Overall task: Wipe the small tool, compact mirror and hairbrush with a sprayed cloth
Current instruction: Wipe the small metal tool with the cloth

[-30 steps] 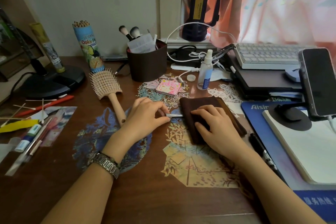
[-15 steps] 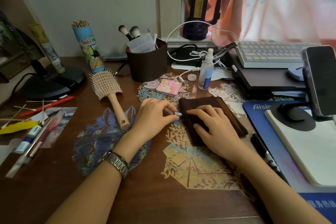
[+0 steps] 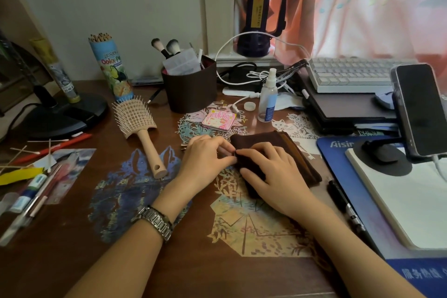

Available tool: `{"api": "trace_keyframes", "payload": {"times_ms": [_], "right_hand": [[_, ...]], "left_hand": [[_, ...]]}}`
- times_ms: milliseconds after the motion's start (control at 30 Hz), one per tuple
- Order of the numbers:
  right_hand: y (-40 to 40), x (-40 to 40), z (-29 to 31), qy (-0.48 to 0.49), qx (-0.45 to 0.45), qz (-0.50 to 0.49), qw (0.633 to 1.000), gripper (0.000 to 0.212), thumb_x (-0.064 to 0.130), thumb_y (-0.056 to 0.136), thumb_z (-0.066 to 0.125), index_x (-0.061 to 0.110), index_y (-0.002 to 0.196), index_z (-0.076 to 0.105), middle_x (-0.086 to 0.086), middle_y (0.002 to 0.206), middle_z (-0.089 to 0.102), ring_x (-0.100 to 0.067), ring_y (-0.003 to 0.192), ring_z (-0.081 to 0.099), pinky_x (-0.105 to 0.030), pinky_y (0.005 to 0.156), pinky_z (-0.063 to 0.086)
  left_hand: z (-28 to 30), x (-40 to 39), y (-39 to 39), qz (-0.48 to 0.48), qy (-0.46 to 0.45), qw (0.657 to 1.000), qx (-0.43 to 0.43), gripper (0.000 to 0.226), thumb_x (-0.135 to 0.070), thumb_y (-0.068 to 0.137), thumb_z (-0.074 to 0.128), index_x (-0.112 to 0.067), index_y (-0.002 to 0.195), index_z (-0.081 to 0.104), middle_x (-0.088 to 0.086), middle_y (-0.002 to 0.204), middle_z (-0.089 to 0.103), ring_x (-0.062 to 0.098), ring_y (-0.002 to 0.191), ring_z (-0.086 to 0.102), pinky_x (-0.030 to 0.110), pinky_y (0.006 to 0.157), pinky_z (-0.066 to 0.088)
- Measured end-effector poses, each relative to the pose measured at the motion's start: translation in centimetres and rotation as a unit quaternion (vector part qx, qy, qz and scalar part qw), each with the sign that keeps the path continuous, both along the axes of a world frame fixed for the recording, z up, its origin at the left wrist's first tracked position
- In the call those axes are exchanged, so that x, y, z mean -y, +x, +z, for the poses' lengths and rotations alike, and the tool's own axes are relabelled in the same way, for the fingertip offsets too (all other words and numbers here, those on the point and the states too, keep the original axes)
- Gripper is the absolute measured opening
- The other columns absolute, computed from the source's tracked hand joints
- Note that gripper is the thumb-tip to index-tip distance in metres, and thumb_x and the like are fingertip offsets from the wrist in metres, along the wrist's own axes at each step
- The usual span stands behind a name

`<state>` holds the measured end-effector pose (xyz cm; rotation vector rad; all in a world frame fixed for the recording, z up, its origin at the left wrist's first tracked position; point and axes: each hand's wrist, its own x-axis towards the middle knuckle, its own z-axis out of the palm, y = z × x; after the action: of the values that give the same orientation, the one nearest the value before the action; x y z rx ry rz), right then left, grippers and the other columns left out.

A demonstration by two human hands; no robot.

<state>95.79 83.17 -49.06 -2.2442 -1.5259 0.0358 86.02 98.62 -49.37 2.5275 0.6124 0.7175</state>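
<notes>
two hands (image 3: 205, 157) (image 3: 271, 172) at one brown cloth (image 3: 300, 152), one hairbrush (image 3: 137, 116) (left side), one compact mirror (image 3: 219, 119)

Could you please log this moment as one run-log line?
step: wiping small tool | left hand: pinches tool | right hand: presses brown cloth | compact mirror, hairbrush: on desk

Dark wooden desk (image 3: 217, 278) fills the lower view. Pale plaster wall (image 3: 125, 2) stands from 10 to 12 o'clock. Pink curtain (image 3: 362, 7) hangs at 1 o'clock, daylight glowing through. Black lamp base (image 3: 65, 116) sits at 9 o'clock.
</notes>
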Motion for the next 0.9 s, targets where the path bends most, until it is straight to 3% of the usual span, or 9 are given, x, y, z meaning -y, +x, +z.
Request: {"api": "trace_keyframes", "payload": {"times_ms": [333,500,633,733,800,900], "right_hand": [[0.5,0.3,0.0,-0.016,0.003,-0.014,1.000,0.044,0.053,0.091,0.040,0.045,0.135,0.038,0.011,0.127,0.041,-0.011,0.118,0.038,-0.029,0.103,0.031],[0.5,0.3,-0.1,-0.023,0.006,-0.017,1.000,0.044,0.052,0.092,0.040,0.044,0.135,0.039,0.011,0.127,0.040,-0.012,0.120,0.037,-0.029,0.105,0.029],[0.5,0.2,0.0,-0.024,0.003,-0.018,1.000,0.043,0.052,0.092,0.041,0.042,0.134,0.042,0.010,0.128,0.040,-0.012,0.121,0.036,-0.030,0.106,0.028],[0.5,0.3,0.0,-0.023,0.002,-0.019,1.000,0.043,0.052,0.092,0.041,0.041,0.133,0.044,0.010,0.127,0.040,-0.012,0.120,0.036,-0.029,0.105,0.028],[0.5,0.3,0.0,-0.024,0.002,-0.020,1.000,0.043,0.052,0.092,0.042,0.039,0.133,0.045,0.010,0.127,0.040,-0.013,0.120,0.036,-0.029,0.104,0.028],[0.4,0.3,0.0,-0.020,0.002,-0.020,1.000,0.043,0.052,0.092,0.042,0.038,0.133,0.047,0.009,0.127,0.041,-0.014,0.120,0.037,-0.029,0.104,0.028]], "left_hand": [[0.7,-1.1,-1.2,-0.018,0.014,0.999,-0.038,0.016,-0.044,0.078,0.070,-0.031,0.085,0.063,-0.019,0.075,0.063,0.004,0.082,0.053,0.029,0.091,0.033],[1.1,-2.4,-2.5,0.003,0.033,0.997,-0.063,0.016,-0.046,0.078,0.070,-0.034,0.084,0.061,-0.023,0.073,0.061,-0.008,0.074,0.045,0.029,0.093,0.032],[1.5,-3.0,-3.7,0.056,0.090,0.989,-0.098,0.016,-0.051,0.077,0.067,-0.038,0.083,0.059,-0.023,0.076,0.061,0.004,0.090,0.047,0.029,0.098,0.028],[1.7,-3.5,-4.4,0.093,0.123,0.982,-0.112,0.018,-0.056,0.074,0.067,-0.042,0.081,0.059,-0.023,0.078,0.061,0.011,0.100,0.048,0.038,0.097,0.030],[2.1,-3.6,-4.9,0.100,0.128,0.980,-0.117,0.016,-0.050,0.075,0.069,-0.038,0.084,0.062,-0.020,0.078,0.060,0.011,0.099,0.047,0.031,0.092,0.025],[2.5,-4.1,-5.5,0.107,0.138,0.977,-0.122,0.018,-0.048,0.075,0.071,-0.036,0.087,0.064,-0.020,0.076,0.059,0.010,0.094,0.047,0.032,0.093,0.026]]}}
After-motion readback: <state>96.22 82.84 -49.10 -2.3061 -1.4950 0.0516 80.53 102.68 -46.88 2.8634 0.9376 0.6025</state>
